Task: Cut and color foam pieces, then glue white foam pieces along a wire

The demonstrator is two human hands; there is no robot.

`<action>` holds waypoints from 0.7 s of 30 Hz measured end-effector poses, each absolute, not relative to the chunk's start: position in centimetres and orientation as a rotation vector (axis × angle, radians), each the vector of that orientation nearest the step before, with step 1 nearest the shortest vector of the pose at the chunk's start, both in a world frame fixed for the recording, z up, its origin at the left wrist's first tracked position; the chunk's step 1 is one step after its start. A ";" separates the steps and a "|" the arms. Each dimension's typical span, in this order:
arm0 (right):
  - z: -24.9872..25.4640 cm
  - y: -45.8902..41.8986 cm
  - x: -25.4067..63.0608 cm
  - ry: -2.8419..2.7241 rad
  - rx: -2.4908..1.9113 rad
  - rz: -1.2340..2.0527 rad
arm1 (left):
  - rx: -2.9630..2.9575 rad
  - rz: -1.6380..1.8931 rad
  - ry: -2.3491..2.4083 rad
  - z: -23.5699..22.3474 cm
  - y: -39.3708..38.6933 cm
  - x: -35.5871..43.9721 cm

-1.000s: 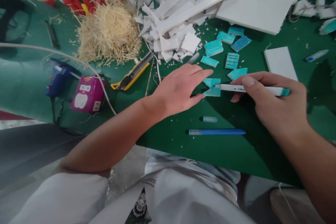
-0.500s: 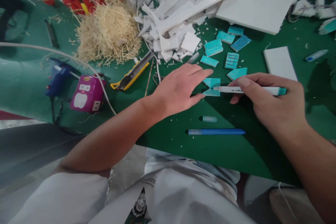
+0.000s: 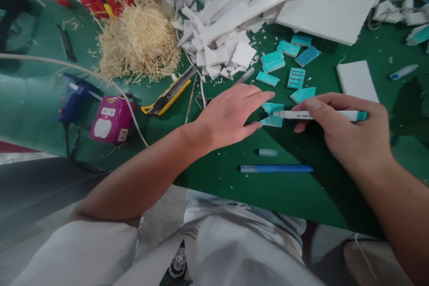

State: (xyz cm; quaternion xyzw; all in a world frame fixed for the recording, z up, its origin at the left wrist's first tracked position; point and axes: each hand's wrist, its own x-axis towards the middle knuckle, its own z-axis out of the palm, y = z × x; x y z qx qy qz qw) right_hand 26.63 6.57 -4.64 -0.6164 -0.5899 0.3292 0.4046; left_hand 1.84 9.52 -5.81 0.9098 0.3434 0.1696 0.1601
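A small turquoise foam piece with a notched left edge lies on the green table. My left hand steadies it, with the thumb at its lower left corner and the fingers along its upper side; part of the piece is hidden under them. In a pen grip, my right hand holds a white marker with a teal end. The marker's tip rests on the middle of the foam piece. Just beyond lies a cluster of turquoise-coloured foam pieces, one of them, a striped piece, with dark lines across it.
Near the table's front edge lie a blue marker and a loose cap. A yellow utility knife, a blue glue gun and a magenta power adapter are at left. White foam scraps and straw-like shreds lie behind.
The foam piece has shifted slightly right and towards me, along with both hands and the marker tip. Everything else stays put.
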 end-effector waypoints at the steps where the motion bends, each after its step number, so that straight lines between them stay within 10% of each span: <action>1: -4.6 6.5 26.6 -1.488 -1.560 0.836 | 2.599 0.484 0.982 -5.8 9.5 1.8; 21: -4.9 6.7 26.5 -1.505 -1.532 0.811 | 2.595 0.496 0.975 -6.0 9.5 1.8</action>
